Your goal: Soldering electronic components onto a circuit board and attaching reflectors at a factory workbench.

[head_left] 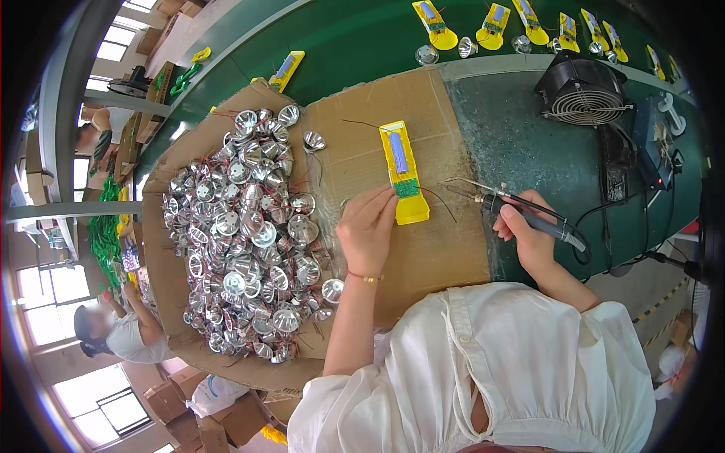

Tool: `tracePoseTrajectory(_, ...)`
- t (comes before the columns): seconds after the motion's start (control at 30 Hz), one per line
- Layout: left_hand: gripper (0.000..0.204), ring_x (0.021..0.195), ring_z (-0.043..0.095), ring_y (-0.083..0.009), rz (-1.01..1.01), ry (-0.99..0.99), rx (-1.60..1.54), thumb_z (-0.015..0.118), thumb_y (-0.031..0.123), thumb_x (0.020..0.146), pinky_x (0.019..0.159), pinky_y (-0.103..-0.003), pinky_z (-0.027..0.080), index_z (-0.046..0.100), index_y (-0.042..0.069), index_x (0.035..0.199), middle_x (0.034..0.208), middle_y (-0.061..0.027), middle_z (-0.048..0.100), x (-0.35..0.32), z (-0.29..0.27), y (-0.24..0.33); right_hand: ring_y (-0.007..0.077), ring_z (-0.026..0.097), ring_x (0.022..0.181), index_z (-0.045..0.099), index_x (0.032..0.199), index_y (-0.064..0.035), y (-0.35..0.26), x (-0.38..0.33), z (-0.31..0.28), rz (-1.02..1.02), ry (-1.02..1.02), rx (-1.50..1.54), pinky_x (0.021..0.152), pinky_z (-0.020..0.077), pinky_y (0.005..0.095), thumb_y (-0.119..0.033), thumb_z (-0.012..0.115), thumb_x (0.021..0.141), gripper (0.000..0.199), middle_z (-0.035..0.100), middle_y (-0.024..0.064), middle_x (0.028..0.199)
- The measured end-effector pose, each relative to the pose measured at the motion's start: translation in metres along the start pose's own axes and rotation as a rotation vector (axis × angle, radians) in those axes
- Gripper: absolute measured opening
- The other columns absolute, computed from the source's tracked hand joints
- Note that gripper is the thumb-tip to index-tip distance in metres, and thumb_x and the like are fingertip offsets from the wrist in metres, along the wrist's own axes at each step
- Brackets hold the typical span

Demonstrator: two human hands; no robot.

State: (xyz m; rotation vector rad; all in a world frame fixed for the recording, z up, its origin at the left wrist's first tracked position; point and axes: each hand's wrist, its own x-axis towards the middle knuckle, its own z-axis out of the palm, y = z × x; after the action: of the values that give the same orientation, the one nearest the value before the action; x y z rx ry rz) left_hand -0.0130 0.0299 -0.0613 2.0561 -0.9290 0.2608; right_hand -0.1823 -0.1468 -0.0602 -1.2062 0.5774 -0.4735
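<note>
Soldering seems the step: left hand (366, 229) pinching the yellow housing (413, 211), right hand (529, 238) gripping the soldering iron (545, 224), which likely needs steady guiding left to the green board (407, 188)

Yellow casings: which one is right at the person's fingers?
The yellow casing lying on the brown cardboard, its edge at the left hand; the other casings lie farther off, on the green surface.

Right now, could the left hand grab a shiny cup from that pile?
Probably yes: the pile of shiny cups lies just left of the left hand with nothing tall between, though its fingers touch the yellow case and would likely have to let go.
</note>
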Motion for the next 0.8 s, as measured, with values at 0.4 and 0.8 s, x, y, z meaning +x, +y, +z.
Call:
tracePoseTrajectory(0.4, 0.016, 0.059, 0.057, -0.0099, -0.687, -0.230, -0.256, 0.064, 0.014, 0.081, 0.057, -0.024, 0.045, 0.065, -0.002, 0.081, 0.071, -0.0070, 0.063, -0.010, -0.010, 0.019, 0.0107, 0.056, 0.056, 0.051, 0.087, 0.0004, -0.003, 0.003, 0.012, -0.050, -0.077, -0.066, 0.051, 0.0463, 0.0221, -0.009, 0.059, 0.081, 0.014, 0.060, 0.0105, 0.068)
tracePoseTrajectory(0.8, 0.015, 0.053, 0.054, -0.0099, -0.594, -0.123, -0.287, 0.065, 0.010, 0.079, 0.048, -0.024, 0.042, 0.063, -0.004, 0.076, 0.075, -0.0063, 0.052, -0.013, 0.009, 0.015, 0.0101, 0.058, 0.059, 0.053, 0.087, 0.0006, 0.009, 0.010, 0.026, -0.045, -0.154, -0.176, 0.052, 0.0475, 0.0218, -0.008, 0.060, 0.081, 0.012, 0.061, 0.0094, 0.069)
